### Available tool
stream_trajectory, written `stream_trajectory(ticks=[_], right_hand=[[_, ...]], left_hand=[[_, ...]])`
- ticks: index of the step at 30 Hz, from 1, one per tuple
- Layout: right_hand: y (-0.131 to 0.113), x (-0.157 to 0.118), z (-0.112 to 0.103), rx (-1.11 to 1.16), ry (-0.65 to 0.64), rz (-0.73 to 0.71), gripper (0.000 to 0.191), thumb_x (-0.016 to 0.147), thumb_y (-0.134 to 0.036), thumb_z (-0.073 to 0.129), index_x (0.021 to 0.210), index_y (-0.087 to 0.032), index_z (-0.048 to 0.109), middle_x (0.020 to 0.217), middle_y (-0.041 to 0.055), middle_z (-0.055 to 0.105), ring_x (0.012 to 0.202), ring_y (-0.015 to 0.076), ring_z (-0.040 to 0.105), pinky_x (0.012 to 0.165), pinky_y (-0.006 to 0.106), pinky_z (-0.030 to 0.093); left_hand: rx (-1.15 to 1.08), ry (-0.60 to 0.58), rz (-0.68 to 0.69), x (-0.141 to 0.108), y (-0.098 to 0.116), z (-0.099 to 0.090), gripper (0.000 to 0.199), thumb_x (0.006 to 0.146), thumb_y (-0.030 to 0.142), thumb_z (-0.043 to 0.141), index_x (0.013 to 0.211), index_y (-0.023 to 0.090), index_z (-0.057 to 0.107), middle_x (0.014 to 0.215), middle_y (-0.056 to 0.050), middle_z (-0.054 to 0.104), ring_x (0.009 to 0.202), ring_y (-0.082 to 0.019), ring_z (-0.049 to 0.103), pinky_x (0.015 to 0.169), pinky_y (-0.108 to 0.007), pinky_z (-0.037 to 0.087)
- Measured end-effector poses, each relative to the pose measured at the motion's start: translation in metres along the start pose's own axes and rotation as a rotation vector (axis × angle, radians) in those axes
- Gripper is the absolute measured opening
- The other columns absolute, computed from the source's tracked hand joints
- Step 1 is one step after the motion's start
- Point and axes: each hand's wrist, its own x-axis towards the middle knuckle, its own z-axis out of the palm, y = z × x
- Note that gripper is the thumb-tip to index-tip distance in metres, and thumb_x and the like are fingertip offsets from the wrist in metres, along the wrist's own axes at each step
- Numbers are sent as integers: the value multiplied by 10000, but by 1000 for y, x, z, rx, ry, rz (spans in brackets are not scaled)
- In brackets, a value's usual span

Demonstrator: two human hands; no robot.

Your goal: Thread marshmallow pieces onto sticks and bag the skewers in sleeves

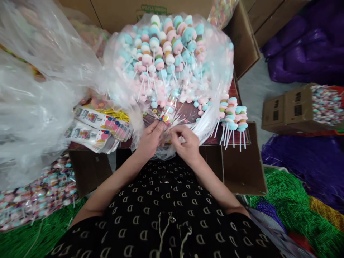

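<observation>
Left hand (149, 140) and right hand (185, 142) close together at the gathered neck of a clear plastic bag (212, 68), fingers (161, 126) pinched on the film. Bag sits over an open cardboard carton (242, 161), packed with marshmallow skewers (163, 61): light, soft, easily crushed; film slippery — best held at the neck.

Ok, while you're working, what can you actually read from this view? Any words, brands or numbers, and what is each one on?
"D", repeated in pale print on the black top.
Green print on the cardboard box at the far side: too blurred to read.
Stacked printed cards: too small to read.
Black marks on the cardboard carton at right: too small to read.
</observation>
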Motion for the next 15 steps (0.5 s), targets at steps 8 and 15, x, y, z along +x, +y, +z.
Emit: stream_trajectory(ticks=[8, 15], right_hand=[[6, 13, -3, -62, 23, 18, 154, 1029, -227, 610, 1145, -235, 712, 1014, 55, 771, 792, 168, 701, 722, 318, 620], [14, 13, 5, -159, 120, -98, 157, 1035, -164, 583, 1113, -212, 710, 926, 48, 793, 821, 171, 747, 754, 304, 621]], left_hand=[[25, 18, -7, -5, -11, 3, 185, 948, 404, 723, 966, 220, 715, 522, 95, 344, 418, -78, 286, 398, -229, 324], [-47, 53, -54, -7, -6, 10, 226, 904, 405, 769, 1023, 224, 703, 521, 105, 348, 401, -66, 262, 383, -217, 300]])
